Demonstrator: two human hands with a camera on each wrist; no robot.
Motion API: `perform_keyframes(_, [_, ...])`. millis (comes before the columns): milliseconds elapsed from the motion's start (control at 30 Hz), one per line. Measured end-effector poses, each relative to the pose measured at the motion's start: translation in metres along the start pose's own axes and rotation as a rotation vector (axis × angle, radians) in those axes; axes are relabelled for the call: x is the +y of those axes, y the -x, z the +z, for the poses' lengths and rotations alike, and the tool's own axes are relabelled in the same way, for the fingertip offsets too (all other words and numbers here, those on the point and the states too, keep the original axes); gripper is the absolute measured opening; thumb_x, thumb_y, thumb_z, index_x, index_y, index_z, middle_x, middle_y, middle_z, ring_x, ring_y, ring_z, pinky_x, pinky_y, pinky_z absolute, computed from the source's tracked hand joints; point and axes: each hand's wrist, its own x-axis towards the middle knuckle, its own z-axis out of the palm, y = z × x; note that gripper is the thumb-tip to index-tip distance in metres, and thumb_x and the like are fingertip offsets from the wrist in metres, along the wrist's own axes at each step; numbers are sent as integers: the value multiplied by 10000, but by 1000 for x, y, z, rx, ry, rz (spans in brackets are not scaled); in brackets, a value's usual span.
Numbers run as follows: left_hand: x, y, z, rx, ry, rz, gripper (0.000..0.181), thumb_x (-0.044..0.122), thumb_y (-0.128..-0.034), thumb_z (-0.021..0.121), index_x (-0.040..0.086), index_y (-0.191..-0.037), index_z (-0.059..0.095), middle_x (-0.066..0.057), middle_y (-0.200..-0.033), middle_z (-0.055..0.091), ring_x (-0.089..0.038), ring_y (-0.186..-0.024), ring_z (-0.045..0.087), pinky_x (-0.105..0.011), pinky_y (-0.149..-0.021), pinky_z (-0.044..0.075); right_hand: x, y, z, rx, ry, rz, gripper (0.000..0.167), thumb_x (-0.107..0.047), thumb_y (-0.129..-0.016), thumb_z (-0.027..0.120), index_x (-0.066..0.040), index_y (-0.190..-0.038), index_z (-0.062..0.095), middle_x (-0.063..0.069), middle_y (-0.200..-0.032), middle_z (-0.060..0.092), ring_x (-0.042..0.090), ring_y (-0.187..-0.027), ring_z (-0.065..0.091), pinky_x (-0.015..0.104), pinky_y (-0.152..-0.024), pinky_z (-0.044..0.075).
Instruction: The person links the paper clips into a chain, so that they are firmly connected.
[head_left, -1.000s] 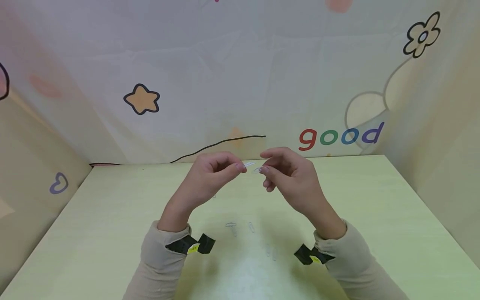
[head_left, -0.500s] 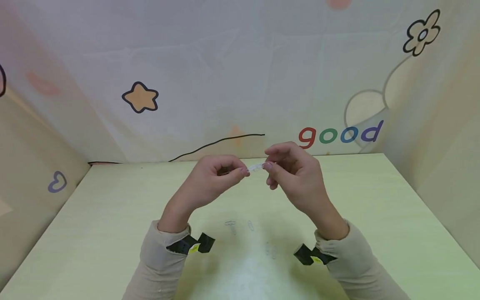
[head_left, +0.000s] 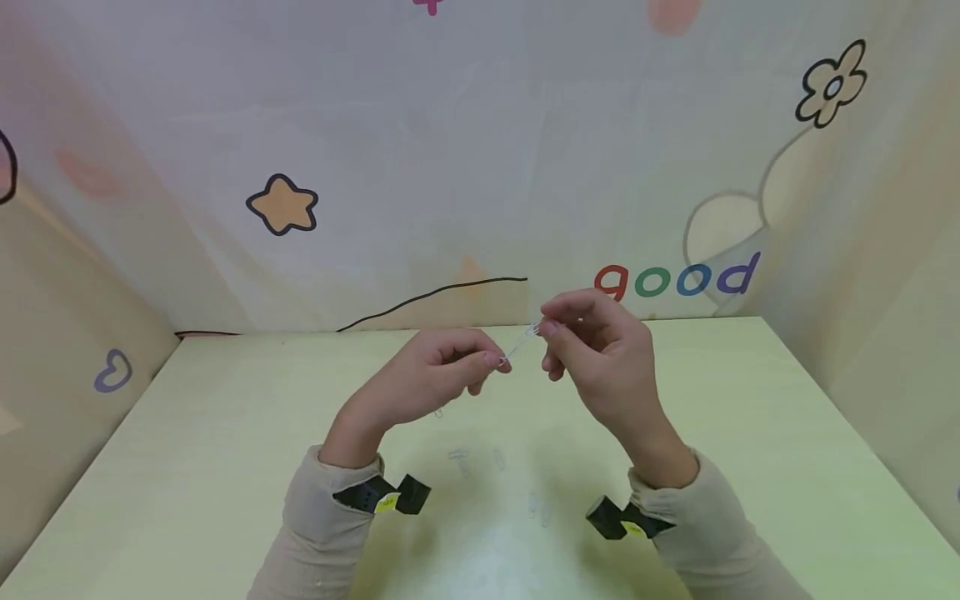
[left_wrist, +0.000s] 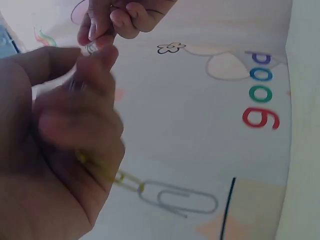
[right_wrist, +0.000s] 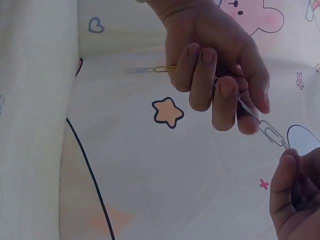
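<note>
My left hand [head_left: 427, 375] pinches a chain of linked paper clips [right_wrist: 272, 132] between thumb and fingers. From its far side hang a yellow paper clip [left_wrist: 127, 180] and a silver paper clip [left_wrist: 182, 198], as the left wrist view shows. On the right, my right hand [head_left: 603, 354] pinches the end of a silver clip between thumb and index finger, its other fingers curled loosely. A slanting stretch of clips [head_left: 519, 343] runs between both hands, above the table. Whether the clip at the right fingertips is hooked into the chain is too small to tell.
Several loose paper clips lie on the pale table, among them one clip [head_left: 499, 458] in the middle and another clip [head_left: 532, 502] nearer me. Behind the table [head_left: 750, 433] rises a printed cloth backdrop [head_left: 420, 167], with cloth sides left and right.
A second ago each hand held clips with a gap between them. The clips then met, and now stretch between the hands. My left hand has dropped lower; my right has shifted slightly right.
</note>
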Motion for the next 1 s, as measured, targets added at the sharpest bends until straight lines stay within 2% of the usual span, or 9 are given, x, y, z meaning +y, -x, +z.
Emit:
perform_keyframes(133, [-6,-2,4,-112,179,-26,263,201,-1073,471,50,-1206,640,-150,-882,634,-263,-491,505,-316,-485,443,-1,4,2,-20,9,-20,156,133,-906,647,64,-1046,649,132,-848,634,195,-570,592,259,-558,539])
perform_keyframes(300, [-12,-3,11,-143,320,-11,331,265,-1082,439,9,-1211,604,-199,-945,643,-406,-605,624,-393,-584,546,-2,8,6,-66,24,-48,158,129,-909,646,39,-1038,663,156,-834,618,195,-582,587,255,-556,530])
perform_keyframes(433, [-14,-6,14,-142,372,0,362,291,-1076,439,-21,-1139,611,-201,-968,646,-423,-749,687,-471,-684,581,-4,8,9,-86,60,-72,166,123,-910,649,19,-1037,672,120,-798,618,214,-585,576,267,-549,521])
perform_keyframes(600, [-14,-9,16,-160,405,27,383,293,-1073,447,-33,-1154,631,-197,-1096,679,-402,-976,694,-530,-786,568,-7,7,8,-89,96,-104,178,124,-904,652,12,-1040,676,84,-787,628,203,-573,555,277,-539,511])
perform_keyframes(700, [-15,-11,15,-159,400,66,387,275,-1071,456,-59,-1137,639,-183,-1108,690,-384,-1015,684,-535,-827,555,-8,5,6,-79,108,-124,184,133,-898,650,15,-1036,680,87,-780,627,190,-563,545,272,-524,500])
perform_keyframes(800, [-17,-12,18,-142,421,112,347,219,-1062,472,-90,-1050,628,-154,-1022,702,-342,-978,686,-524,-880,536,-10,4,5,-66,98,-122,188,143,-891,650,21,-1031,682,92,-769,621,190,-551,541,269,-515,495])
perform_keyframes(867, [-17,-13,20,-132,458,123,306,186,-1053,475,-79,-986,614,-115,-917,689,-286,-867,675,-472,-859,542,-12,4,5,-61,92,-114,184,140,-889,653,24,-1029,682,92,-770,620,189,-549,544,266,-513,495])
perform_keyframes(933, [-16,-12,23,-134,506,117,260,155,-1042,473,-47,-942,601,-50,-761,612,-193,-672,583,-364,-712,543,-14,4,5,-63,83,-104,180,135,-891,656,23,-1030,682,90,-777,624,194,-549,549,266,-513,497])
perform_keyframes(1000, [-15,-10,24,-128,534,95,230,147,-1029,480,-3,-907,605,-2,-641,479,-139,-540,397,-260,-536,422,-15,6,5,-71,83,-97,182,130,-894,655,16,-1033,682,86,-785,633,195,-552,555,270,-512,498])
